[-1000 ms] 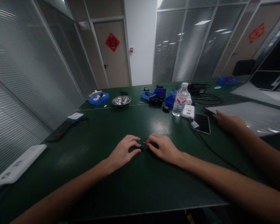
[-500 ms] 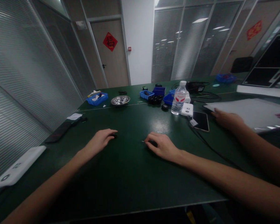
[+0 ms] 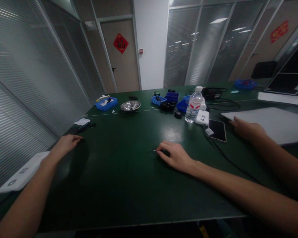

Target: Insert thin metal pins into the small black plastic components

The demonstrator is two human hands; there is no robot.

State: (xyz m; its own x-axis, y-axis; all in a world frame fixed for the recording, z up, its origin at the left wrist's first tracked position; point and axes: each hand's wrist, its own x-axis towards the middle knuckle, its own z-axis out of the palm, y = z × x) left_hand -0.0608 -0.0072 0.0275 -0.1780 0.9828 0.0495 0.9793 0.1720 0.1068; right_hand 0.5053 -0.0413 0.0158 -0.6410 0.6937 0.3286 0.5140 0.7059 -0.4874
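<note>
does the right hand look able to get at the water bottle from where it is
Probably yes: bare table lies between the right hand and the bottle, with the phone off to the side. Its fingers are curled on a dark part, though.

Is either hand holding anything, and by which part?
Right hand grips a small dark tool by its body, thin tip free. Left hand: cannot tell.

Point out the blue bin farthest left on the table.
The blue bin left of the metal bowl; every other one lies right of that bowl.
</note>
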